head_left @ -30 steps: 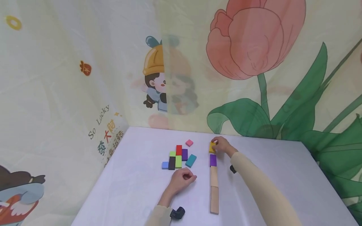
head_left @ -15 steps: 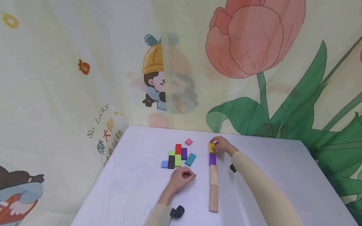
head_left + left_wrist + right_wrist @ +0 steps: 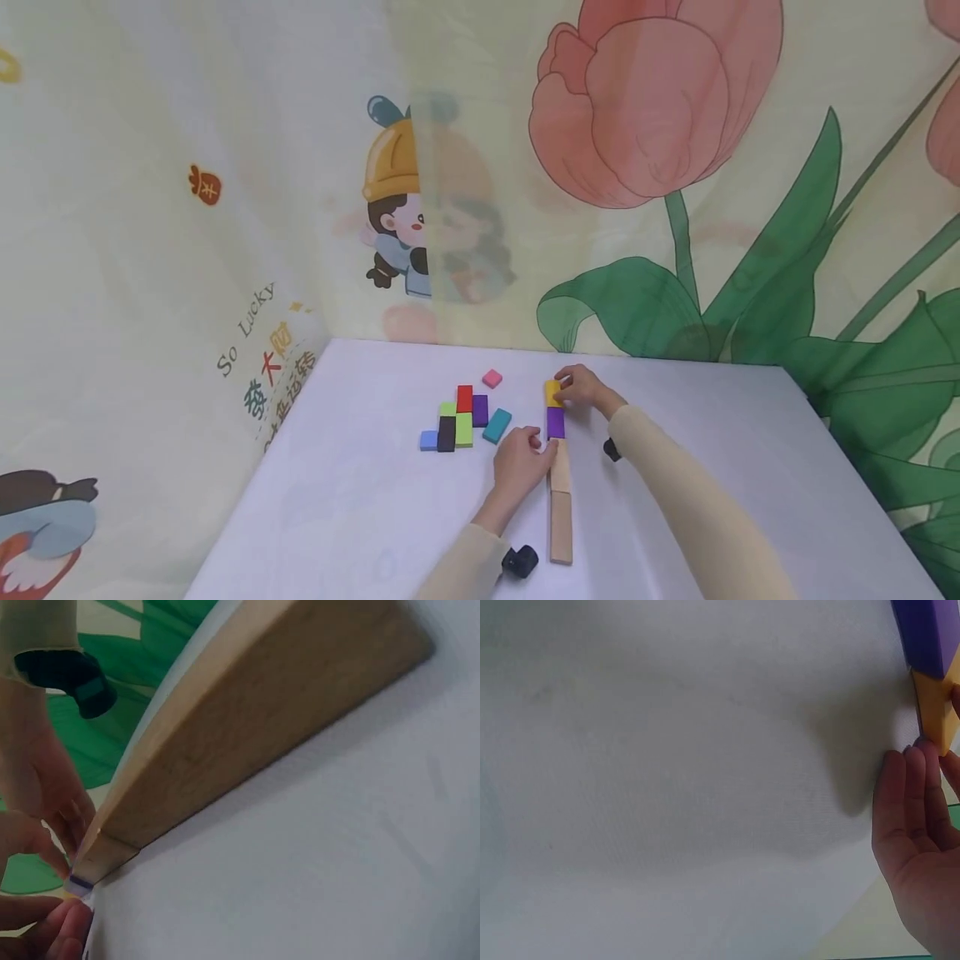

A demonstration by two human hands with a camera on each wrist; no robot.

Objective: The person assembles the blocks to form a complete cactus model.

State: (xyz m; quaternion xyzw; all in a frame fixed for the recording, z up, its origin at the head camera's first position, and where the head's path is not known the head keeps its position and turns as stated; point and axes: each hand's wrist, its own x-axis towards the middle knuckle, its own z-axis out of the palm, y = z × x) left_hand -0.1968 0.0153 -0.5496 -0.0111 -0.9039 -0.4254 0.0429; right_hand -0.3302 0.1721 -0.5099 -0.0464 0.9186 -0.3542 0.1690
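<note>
A straight row of blocks lies flat on the white table. At its far end is a yellow block [image 3: 552, 393], then a purple block [image 3: 556, 423], then two plain wooden blocks [image 3: 561, 529] nearer the person. My right hand [image 3: 587, 387] pinches the yellow block, which meets the purple block [image 3: 928, 634] end to end in the right wrist view. My left hand [image 3: 520, 462] is beside the row, thumb at the far end of the upper wooden block, fingers loosely bent. Contact there is unclear. In the left wrist view the wooden blocks [image 3: 247, 712] run toward both hands.
Left of the row lies a cluster of coloured blocks, including a red block [image 3: 465, 397], a black block [image 3: 446, 433] and a blue block [image 3: 428, 440]. A teal block [image 3: 497, 426] and a pink block [image 3: 492, 378] lie apart from it. A printed curtain [image 3: 480, 325] hangs behind the table.
The yellow block has come toward the purple one, closing the gap between them. My left hand has moved right and forward to the row. The head view has shifted slightly.
</note>
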